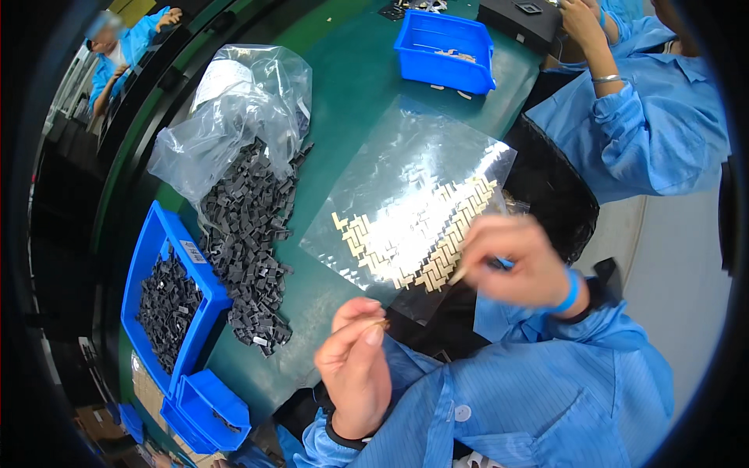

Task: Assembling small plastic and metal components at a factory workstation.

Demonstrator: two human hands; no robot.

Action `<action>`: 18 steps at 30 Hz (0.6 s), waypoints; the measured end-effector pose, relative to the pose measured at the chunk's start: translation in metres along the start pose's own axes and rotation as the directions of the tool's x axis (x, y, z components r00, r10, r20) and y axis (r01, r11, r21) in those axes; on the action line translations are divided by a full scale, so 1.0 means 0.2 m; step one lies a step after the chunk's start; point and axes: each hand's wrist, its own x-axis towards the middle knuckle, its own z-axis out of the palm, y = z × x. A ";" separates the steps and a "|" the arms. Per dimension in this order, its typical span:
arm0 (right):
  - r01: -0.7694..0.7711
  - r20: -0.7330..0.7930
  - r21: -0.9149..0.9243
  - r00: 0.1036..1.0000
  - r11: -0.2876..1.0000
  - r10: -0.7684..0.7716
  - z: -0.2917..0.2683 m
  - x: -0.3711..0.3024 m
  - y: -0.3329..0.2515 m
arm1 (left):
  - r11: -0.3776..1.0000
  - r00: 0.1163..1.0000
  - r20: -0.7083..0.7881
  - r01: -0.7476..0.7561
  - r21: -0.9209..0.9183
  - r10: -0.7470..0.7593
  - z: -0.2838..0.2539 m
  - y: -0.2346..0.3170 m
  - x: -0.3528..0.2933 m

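Green table (pixel 351 86): brightly lit, the lamps themselves out of view
Plastic sheet (pixel 421 136): harsh white glare across its middle, washing out many of the pale yellow pieces (pixel 441 261)
Clear bag (pixel 269 82): scattered highlights along its creases
Dark parts (pixel 250 234): fairly sharp, a few glinting pale
Right hand (pixel 515 269): smeared by motion blur, fingers soft-edged
Left hand (pixel 356 366): clearer, well lit; the tiny brown part (pixel 385 324) at its fingertips hard to make out
Black bag (pixel 558 187): deep shadow, little detail
Fisheye rim: black corners, straight edges bowed
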 end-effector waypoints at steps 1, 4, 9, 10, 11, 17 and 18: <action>-0.032 -0.007 -0.149 0.999 0.988 0.032 -0.12 -0.02 0.00 | 0.953 0.984 0.028 -0.177 0.247 0.176 0.00 0.01 0.01; -0.119 0.002 -0.760 0.983 0.639 0.185 -0.39 -0.11 0.01 | 0.677 0.899 0.110 -0.394 0.622 0.423 -0.01 0.06 0.00; -0.136 -0.180 -0.830 0.983 0.540 -0.030 -0.31 -0.10 0.01 | -0.284 0.540 0.701 -0.659 0.696 0.466 -0.06 0.13 -0.02; -0.064 -0.151 -0.752 0.986 0.656 -0.077 -0.27 -0.09 0.02 | -0.379 0.474 0.791 -0.700 0.606 0.387 -0.06 0.13 -0.02; 0.005 -0.087 -0.609 0.994 0.793 -0.073 -0.21 -0.07 0.02 | -0.485 0.435 0.833 -0.677 0.553 0.342 -0.05 0.13 -0.02; -0.067 0.276 0.331 0.961 0.941 -0.028 0.12 0.06 -0.07 | -0.599 0.345 0.905 -0.679 0.424 0.250 -0.07 0.13 -0.06; -0.065 0.279 0.336 0.960 0.940 -0.034 0.13 0.07 -0.07 | -0.602 0.369 0.897 -0.668 0.438 0.243 -0.07 0.13 -0.07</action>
